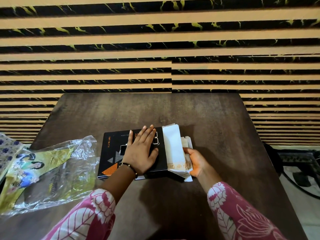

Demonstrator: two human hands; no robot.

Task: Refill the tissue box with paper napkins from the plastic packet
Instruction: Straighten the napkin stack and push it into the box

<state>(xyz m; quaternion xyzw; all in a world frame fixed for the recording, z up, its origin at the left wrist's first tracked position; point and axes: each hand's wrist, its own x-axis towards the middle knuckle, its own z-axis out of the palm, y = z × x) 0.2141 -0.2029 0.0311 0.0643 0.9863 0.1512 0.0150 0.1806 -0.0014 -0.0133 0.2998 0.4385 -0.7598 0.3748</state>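
Observation:
A flat black tissue box (110, 153) with orange and grey triangles lies in the middle of the brown table (216, 122). My left hand (142, 151) rests flat on its top, fingers spread. At the box's open right end sits a stack of white paper napkins (174, 149) with a gold-patterned edge, partly sticking out of the box. My right hand (195, 161) grips that stack from the right side. The clear plastic packet (52, 172) with yellow-green printing lies crumpled on the table to the left.
A striped tan and black wall panel (155, 49) rises behind the table. Patterned cloth (7, 148) shows at the far left edge. Dark cables (301, 184) lie on the floor to the right of the table.

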